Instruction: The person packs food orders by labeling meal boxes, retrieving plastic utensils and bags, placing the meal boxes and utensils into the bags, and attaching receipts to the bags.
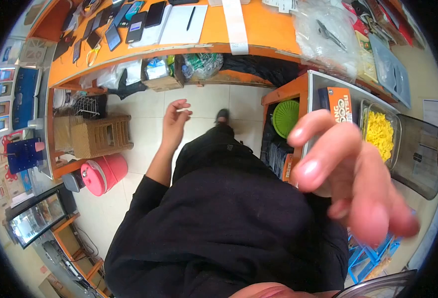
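Note:
My right hand [350, 174] is raised close to the camera at the right, fingers spread and curled a little, nothing in it. It overlaps the view of an orange box [339, 103] and a clear container of yellow pieces [379, 135]. My left hand [177, 121] hangs over the tiled floor, left of my black-clothed body, its fingers loosely bent and apart, holding nothing. Beyond it stands the orange desk [214, 30], bearing several phones [155, 14], white paper [183, 31] with a black pen [191, 18], and pliers [331, 36] on clear plastic.
A pink bucket [104, 174] and a brown woven stool [99, 136] stand at the left. A green basket [285, 118] sits under the right-hand shelf. A monitor [37, 220] is at lower left, a blue rack [373, 256] at lower right. One shoe [222, 115] shows on the floor.

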The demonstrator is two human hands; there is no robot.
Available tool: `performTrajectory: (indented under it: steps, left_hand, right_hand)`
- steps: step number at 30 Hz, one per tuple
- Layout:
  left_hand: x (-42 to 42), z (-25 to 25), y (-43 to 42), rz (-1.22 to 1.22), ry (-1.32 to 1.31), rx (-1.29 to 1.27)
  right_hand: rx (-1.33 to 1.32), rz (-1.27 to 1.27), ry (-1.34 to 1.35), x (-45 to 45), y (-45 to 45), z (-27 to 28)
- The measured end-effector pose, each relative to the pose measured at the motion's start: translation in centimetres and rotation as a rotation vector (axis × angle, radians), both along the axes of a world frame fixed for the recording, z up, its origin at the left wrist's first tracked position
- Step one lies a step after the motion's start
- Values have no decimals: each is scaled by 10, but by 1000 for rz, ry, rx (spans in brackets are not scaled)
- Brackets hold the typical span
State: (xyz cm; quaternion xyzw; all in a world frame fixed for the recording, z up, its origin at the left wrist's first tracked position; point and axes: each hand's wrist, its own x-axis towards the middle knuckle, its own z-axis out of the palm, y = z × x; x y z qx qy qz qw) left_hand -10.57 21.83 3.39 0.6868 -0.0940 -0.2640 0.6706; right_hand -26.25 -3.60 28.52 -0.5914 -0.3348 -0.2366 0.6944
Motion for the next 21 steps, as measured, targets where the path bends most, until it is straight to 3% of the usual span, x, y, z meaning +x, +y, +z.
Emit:
performTrajectory:
  steps: [8,13,18,21]
  left_hand:
    - [92,13,64,65,-124,-64]
    - [178,24,100,46,-212,-29]
    - [269,-12,114,117,-394,131]
    - [322,-50,105,188,-710,301]
  right_hand:
    - [48,-29,-179,74,84,5]
    - [137,-130,-378,194,134,-11]
    - [217,-260,-588,317,149,-51]
    - [204,-213,-340,333,141,-78]
